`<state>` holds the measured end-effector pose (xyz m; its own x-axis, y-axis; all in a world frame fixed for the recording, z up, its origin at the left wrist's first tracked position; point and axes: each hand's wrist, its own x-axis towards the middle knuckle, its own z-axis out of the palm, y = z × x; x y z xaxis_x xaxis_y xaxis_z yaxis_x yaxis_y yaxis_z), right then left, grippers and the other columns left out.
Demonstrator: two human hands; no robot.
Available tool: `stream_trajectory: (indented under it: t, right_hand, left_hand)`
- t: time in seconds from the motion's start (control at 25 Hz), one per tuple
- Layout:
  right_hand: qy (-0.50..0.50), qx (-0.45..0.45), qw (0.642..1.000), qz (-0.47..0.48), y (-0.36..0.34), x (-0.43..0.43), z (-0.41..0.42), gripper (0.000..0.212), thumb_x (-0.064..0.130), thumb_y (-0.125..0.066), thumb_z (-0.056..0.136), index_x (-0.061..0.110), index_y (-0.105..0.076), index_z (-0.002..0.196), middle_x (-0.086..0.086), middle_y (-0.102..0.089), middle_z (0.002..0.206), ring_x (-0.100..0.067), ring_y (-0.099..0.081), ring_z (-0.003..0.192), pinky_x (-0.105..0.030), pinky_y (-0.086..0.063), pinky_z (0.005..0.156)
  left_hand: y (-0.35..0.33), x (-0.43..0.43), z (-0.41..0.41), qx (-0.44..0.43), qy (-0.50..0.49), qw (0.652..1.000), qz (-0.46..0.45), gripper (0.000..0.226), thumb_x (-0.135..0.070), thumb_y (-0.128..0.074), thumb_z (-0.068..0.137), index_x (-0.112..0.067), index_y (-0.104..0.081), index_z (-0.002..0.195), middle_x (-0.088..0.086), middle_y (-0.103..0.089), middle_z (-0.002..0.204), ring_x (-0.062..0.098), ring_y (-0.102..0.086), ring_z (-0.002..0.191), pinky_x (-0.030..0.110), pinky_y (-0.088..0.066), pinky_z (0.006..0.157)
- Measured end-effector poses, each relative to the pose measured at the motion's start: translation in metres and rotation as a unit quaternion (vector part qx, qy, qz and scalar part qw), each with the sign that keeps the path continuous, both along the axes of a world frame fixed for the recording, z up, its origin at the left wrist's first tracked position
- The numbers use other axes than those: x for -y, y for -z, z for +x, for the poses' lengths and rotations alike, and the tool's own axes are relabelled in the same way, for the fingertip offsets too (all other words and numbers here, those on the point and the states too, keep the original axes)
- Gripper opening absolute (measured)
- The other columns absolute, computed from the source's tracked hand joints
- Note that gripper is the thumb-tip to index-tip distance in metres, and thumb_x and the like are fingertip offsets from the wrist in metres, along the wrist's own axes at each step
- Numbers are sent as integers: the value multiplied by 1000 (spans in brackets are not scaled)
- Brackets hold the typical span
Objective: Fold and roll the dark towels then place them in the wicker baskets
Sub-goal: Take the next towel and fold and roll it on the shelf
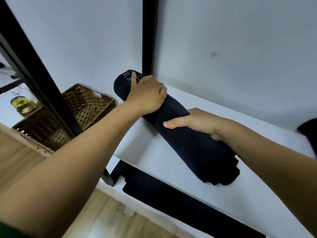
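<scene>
A rolled dark navy towel [192, 148] is held above the white table [171, 169], slanting from upper left to lower right. My left hand [147, 97] grips its far end, near pale lettering on the cloth. My right hand [197, 122] clasps the roll's middle, thumb on top. Two wicker baskets stand to the left: one [89, 103] beside the table's far corner, another [41, 133] nearer, partly hidden behind a black post. Both look empty from here.
A black vertical frame post [150, 35] rises behind the roll against the white wall. A slanted black bar [34, 71] crosses the left side. Another dark cloth [308, 133] lies at the right edge. A dark strip [180, 203] runs along the table's near edge above wooden floor.
</scene>
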<state>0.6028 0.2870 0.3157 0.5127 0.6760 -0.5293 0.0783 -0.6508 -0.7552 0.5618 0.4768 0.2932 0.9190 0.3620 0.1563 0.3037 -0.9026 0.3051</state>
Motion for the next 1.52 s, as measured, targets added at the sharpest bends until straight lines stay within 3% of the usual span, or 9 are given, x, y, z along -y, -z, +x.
stream_trajectory:
  t: [0.12, 0.28, 0.48, 0.56, 0.72, 1.16, 1.28, 1.4, 1.52]
  right_hand:
    - [94, -32, 995, 26, 7, -15, -36, 56, 45, -87, 64, 15, -72, 108, -3, -79, 93, -20, -76, 83, -35, -60, 80]
    - [176, -99, 979, 34, 7, -31, -65, 59, 46, -86, 66, 10, -72, 111, -9, -78, 98, -26, -75, 90, -43, -59, 90]
    - [86, 307, 941, -114, -24, -21, -91, 82, 69, -69, 73, 19, -46, 134, 3, -60, 118, -19, -59, 110, -37, -50, 92]
    - [21, 352, 926, -137, -18, -16, -110, 104, 65, -75, 67, 22, -25, 147, 2, -57, 122, -21, -57, 108, -36, -50, 86]
    - [36, 257, 962, -82, -1, 3, -102, 120, 53, -82, 66, 37, -4, 155, 9, -54, 132, -15, -57, 115, -34, -49, 95]
    - [71, 28, 982, 174, 30, 32, -64, 89, 29, -79, 69, 40, -34, 145, 23, -60, 129, -2, -61, 117, -29, -52, 94]
    - [59, 2, 986, 156, 20, 38, -57, 78, 27, -76, 75, 39, -37, 142, 24, -62, 123, 3, -62, 113, -25, -52, 90]
    - [16, 156, 987, 29, -8, 25, -58, 74, 32, -73, 81, 37, -32, 143, 17, -53, 136, 3, -58, 111, -26, -49, 90]
    - [-57, 379, 921, -70, -9, -5, -74, 100, 52, -63, 84, 30, 4, 155, 5, 0, 165, -19, -24, 144, -36, -38, 106]
  left_hand:
    - [-3, 12, 0, -36, -9, 997, -67, 26, -47, -53, 87, -25, -65, 78, -13, -59, 115, 18, -17, 149, 66, 13, 113]
    - [-1, 7, 5, -51, 16, 997, -47, 23, -44, -55, 80, -27, -70, 76, -11, -62, 121, 14, -16, 150, 68, 12, 113]
    - [-2, 17, 15, -97, -3, 995, 16, 34, -41, -50, 78, -20, -70, 95, -6, -58, 127, 15, -15, 150, 76, 9, 109]
    - [-4, 22, 16, -106, -2, 994, 22, 26, -36, -47, 81, -18, -64, 90, -5, -57, 128, 15, -12, 152, 76, 10, 109]
    - [-6, 12, 25, -98, -19, 995, 5, 33, -31, -42, 85, -16, -67, 101, -1, -51, 139, 16, -7, 153, 76, 10, 110]
    - [-13, -24, 63, -178, -93, 979, -36, 54, -41, -47, 73, -13, -59, 118, 7, -44, 129, 38, -30, 135, 69, -29, 106]
    - [-21, 1, 68, -193, -116, 974, 9, 55, -29, -44, 81, -14, -50, 134, 8, -43, 137, 37, -26, 139, 77, -23, 105]
    - [-19, 18, 72, -209, -102, 971, 59, 60, -29, -39, 82, -17, -46, 141, 6, -42, 143, 39, -23, 139, 83, -16, 101]
    - [-18, 12, 75, -199, -116, 972, 53, 57, -31, -36, 85, -16, -48, 139, 5, -42, 143, 36, -25, 139, 82, -16, 103]
